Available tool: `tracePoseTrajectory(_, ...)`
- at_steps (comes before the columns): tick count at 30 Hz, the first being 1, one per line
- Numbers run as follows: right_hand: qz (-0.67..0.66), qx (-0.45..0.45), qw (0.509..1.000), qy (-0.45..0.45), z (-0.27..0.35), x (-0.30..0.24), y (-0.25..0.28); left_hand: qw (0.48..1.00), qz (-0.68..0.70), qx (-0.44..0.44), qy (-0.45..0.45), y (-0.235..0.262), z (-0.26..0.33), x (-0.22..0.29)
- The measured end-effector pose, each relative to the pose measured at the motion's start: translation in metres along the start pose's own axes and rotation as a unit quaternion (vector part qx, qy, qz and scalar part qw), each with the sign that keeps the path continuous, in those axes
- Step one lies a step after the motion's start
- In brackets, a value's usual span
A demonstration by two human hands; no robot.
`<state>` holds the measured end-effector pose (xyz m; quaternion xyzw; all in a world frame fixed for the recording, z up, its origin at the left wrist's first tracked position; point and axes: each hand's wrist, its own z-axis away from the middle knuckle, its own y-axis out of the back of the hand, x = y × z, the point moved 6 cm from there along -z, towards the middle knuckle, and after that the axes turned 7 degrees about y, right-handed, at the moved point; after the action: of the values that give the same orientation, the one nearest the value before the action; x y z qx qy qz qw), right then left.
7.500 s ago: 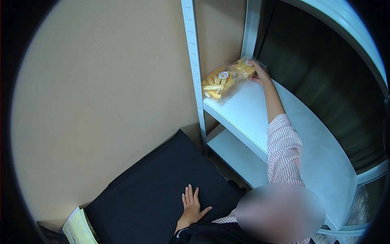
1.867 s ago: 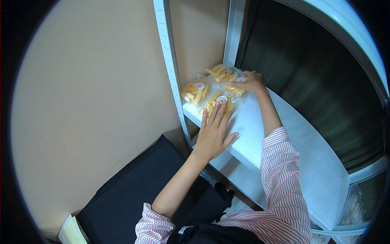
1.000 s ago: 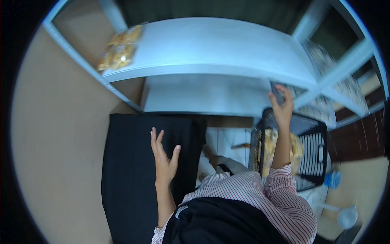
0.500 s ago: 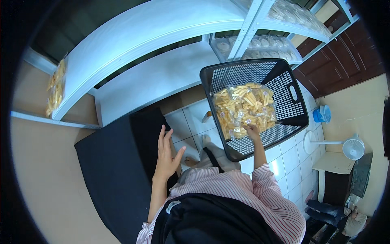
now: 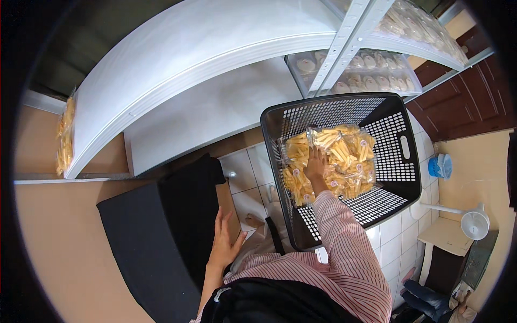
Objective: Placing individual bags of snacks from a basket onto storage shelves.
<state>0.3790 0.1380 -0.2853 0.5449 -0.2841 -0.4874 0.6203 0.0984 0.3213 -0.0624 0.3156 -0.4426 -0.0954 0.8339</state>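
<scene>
head view: spread left hand (image 5: pixel 224 246), straight-fingered right hand (image 5: pixel 316 166) on packets (image 5: pixel 353 153) in basket (image 5: pixel 413 167), white tiles (image 5: pixel 393 231) below

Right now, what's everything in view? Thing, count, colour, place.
Basket: one, black, centre
Snack packets: several, yellow, in basket
Shelf packets: at least two, yellow, far left
Shelves: at least two, white, top
Wrapped items: many, pale, upper right
Door: one, brown, right
Bin: one, blue, right
Fan: one, white, right
Small table: one, cream, lower right
Covered surface: one, black, lower left
Co-worker: one, blue trousers, bottom right
Left hand: one, bare, lower centre
Right hand: one, bare, on snack packets
</scene>
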Motion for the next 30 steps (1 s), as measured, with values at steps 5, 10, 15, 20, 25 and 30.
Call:
tracePoseTrajectory(5,-0.112,0.016,0.992,-0.048,-0.007,0.007,-0.003,1.0,0.0,-0.005,0.027,-0.003,-0.009,-0.002)
tracePoseTrajectory(10,-0.553,0.019,0.826,-0.112,0.021,0.009,-0.007,1.0,-0.006,0.006,0.024,-0.001,-0.019,-0.004)
tracePoseTrajectory(15,-0.385,-0.151,0.904,-0.108,0.032,0.027,-0.051,1.0,-0.009,0.002,0.026,0.003,-0.023,0.004)
tracePoseTrajectory(20,-0.393,-0.125,0.896,-0.163,0.044,0.021,-0.019,1.0,-0.002,0.006,0.013,0.011,-0.011,-0.001)
tracePoseTrajectory(25,-0.532,0.104,0.832,-0.115,0.072,0.021,0.094,0.998,0.066,0.015,-0.001,0.024,0.003,0.0)
tracePoseTrajectory(30,-0.768,0.052,0.632,-0.089,0.125,-0.045,0.184,0.962,0.27,-0.009,-0.045,0.031,0.012,0.001)
